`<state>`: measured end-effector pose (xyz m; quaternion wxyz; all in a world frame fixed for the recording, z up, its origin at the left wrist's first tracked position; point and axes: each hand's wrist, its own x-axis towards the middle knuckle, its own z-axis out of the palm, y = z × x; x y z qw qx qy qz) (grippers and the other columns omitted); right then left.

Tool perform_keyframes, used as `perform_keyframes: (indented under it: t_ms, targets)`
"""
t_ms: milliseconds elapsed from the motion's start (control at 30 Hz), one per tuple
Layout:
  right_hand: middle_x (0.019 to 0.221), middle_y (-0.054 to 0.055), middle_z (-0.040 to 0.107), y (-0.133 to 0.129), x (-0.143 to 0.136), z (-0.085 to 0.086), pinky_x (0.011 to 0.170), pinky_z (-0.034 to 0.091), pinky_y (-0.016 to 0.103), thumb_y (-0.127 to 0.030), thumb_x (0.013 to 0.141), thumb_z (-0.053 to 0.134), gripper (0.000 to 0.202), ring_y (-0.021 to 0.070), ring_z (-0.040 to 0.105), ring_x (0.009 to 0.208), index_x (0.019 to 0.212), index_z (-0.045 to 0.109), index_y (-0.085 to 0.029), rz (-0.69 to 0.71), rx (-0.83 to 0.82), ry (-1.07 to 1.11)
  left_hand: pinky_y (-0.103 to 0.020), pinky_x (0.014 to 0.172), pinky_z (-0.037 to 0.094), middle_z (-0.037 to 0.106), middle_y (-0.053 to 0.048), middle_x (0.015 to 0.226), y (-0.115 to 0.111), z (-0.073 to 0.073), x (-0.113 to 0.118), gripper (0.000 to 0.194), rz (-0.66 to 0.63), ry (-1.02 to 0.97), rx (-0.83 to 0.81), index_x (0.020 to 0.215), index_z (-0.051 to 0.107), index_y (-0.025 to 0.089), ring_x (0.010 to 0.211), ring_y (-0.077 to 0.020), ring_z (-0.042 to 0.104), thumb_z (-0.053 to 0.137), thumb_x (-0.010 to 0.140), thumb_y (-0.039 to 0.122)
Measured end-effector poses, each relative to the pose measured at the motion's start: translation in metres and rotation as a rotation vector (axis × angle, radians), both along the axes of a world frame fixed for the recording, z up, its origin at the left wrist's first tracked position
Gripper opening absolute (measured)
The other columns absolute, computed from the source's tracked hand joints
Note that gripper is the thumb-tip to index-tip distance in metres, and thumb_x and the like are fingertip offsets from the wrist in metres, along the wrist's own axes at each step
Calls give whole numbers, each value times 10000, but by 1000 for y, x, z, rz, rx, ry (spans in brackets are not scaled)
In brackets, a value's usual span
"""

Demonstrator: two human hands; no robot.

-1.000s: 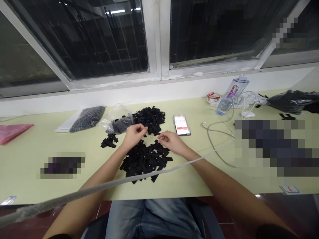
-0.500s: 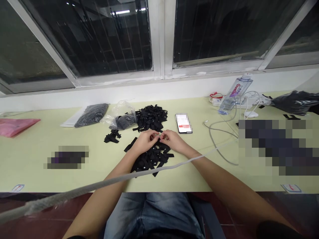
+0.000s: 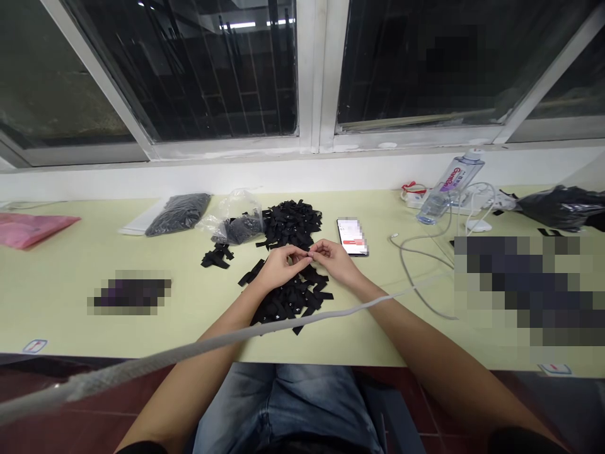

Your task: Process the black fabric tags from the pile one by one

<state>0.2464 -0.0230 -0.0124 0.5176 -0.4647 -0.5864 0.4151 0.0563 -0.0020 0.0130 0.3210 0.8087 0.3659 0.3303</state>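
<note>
Near pile [image 3: 290,302] before far pile [image 3: 292,222]; bag [image 3: 243,228] left of latter, phone [image 3: 348,234] right, bottle [image 3: 451,187] farther right.

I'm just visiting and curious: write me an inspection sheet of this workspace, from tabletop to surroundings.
Surface: pale yellow-green table, with a white label near each front corner.
Work pieces: small black pieces in a far pile and a near pile.
Clutter: phone, tilted bottle, pink bag; two areas are pixelated.
Hands: left hand and right hand meet at the fingertips; any item between them is too small to tell.
Cables: pale cord crosses the view before both forearms; grey cable curves right of the phone.
Surroundings: dark windows, reddish floor.
</note>
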Motion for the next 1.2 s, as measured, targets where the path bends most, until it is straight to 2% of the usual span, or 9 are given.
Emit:
perform_keyframes:
  t_ms: [133, 233, 333, 533, 733, 800, 900, 1067, 1200]
  targets:
    - [855, 25, 676, 0, 0, 1, 742, 506, 313, -417, 778, 722, 278, 146, 623, 778, 918, 659, -186, -11, -8, 10, -250, 579, 412, 725, -34, 811, 5, -6, -2, 288, 4, -19, -70, 938, 748, 179, 630, -133, 570, 669, 846, 440]
    - [832, 17, 673, 0, 2, 2, 696, 495, 294, -403, 779, 720, 287, 134, 621, 734, 952, 657, -183, 10, -57, 50, -251, 610, 435, 732, -42, 818, 11, -9, -4, 264, -17, -46, -100, 929, 743, 162, 664, -140, 595, 646, 860, 398]
    - [799, 14, 668, -1, 2, 4, 663, 487, 277, -393, 775, 721, 286, 131, 622, 713, 952, 651, -179, 29, -107, 105, -251, 638, 456, 731, -50, 821, 13, -8, -5, 250, -34, -73, -136, 914, 735, 147, 702, -151, 617, 628, 861, 366]
    - [843, 32, 687, -3, 1, 6, 648, 496, 262, -385, 743, 738, 300, 137, 633, 736, 942, 644, -182, 3, -155, 110, -238, 599, 421, 696, -30, 780, 13, -4, -7, 206, 32, -68, -144, 844, 704, 142, 636, -126, 566, 586, 853, 310]
    - [791, 8, 684, -1, 4, 9, 571, 459, 246, -394, 815, 624, 312, 125, 608, 626, 1059, 558, -209, -302, -66, 171, -254, 655, 425, 687, -16, 785, 10, 2, -7, 225, 51, -67, -111, 787, 678, 173, 660, -128, 538, 652, 849, 388]
    - [775, 3, 676, -1, 4, 10, 550, 447, 239, -410, 831, 608, 307, 124, 596, 606, 1058, 542, -215, -354, -55, 173, -260, 679, 429, 683, -15, 774, 9, 3, -7, 231, 41, -80, -109, 769, 673, 177, 687, -134, 546, 684, 832, 399]
    - [763, -2, 661, -4, 1, 12, 547, 443, 232, -445, 842, 615, 312, 120, 581, 605, 1048, 553, -219, -286, -45, 134, -260, 675, 430, 668, -17, 762, 10, 2, -7, 253, 25, -131, -127, 754, 659, 172, 689, -132, 545, 723, 808, 411]
    - [791, 2, 633, -12, -12, 12, 592, 488, 239, -477, 819, 675, 328, 125, 585, 672, 998, 613, -210, -6, -46, 56, -249, 616, 406, 652, -20, 747, 13, 0, -9, 297, 19, -174, -141, 758, 651, 158, 655, -122, 519, 759, 776, 435]
    - [818, 12, 638, -15, -17, 12, 603, 505, 247, -422, 781, 706, 274, 125, 574, 689, 921, 645, -194, 68, -93, 103, -246, 605, 396, 649, -21, 731, 13, 0, -10, 295, -33, -140, -116, 744, 655, 158, 654, -124, 518, 743, 791, 436]
